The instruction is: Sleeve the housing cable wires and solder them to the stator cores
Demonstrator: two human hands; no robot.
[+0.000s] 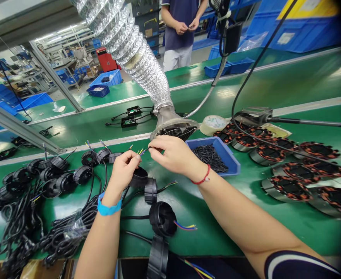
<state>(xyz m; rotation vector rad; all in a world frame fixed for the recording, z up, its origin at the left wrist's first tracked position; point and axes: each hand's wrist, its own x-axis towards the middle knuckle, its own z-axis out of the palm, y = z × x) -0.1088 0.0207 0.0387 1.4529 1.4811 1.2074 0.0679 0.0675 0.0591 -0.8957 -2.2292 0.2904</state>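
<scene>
Wires [141, 152], multicoloured, are located just off the view centre, toward 8 o'clock. Left hand [124, 169] grasps them between thumb and fingers. Right hand [173, 153] pinches a thin dark piece [148, 148] at the wire ends; its exact type is too small to determine. Relative to the hands: blue bin [232, 172] containing short black tubes [209, 157], 3 o'clock; copper-wound stators [267, 155], farther out, 3 o'clock; extraction hood [167, 116], 1 o'clock; black cables [60, 236], 8 o'clock.
</scene>
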